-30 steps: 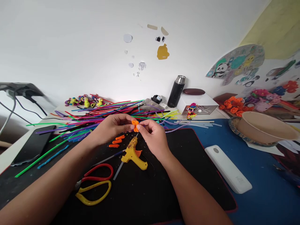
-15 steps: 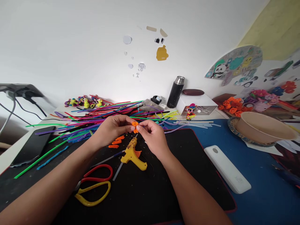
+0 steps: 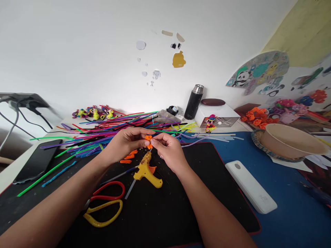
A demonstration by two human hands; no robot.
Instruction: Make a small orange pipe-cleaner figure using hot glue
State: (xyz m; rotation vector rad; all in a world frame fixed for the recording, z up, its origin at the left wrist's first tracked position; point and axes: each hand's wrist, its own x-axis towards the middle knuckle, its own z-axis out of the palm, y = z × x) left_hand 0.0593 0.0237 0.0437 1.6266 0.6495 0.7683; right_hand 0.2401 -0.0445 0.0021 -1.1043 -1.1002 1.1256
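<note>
Black mat [image 3: 181, 213] lies under your forearms, one sheet on the blue table [image 3: 292, 193]. Behind your hands spreads one big heap of coloured pipe cleaners [image 3: 108, 129], too many to count. To your right stand one tan bowl [image 3: 292, 143] and one white remote [image 3: 250, 186]; to your left lies one dark phone [image 3: 37, 160]. On the mat you have one pair of scissors [image 3: 104, 203] with a red and a yellow handle, and one yellow glue gun [image 3: 146, 170] just below your hands. About three short orange pieces [image 3: 129, 156] lie beside your left hand [image 3: 124, 143].

The small orange pipe-cleaner piece [image 3: 148, 140] sits in the air above the glue gun's nozzle, between the fingertips of both hands. Your left thumb and forefinger are nearly closed, pinching its left edge. Your right hand [image 3: 169, 151] meets it from the other side, its fingertips [image 3: 153, 141] pressed to the piece's right edge, the other fingers curled loosely.
</note>
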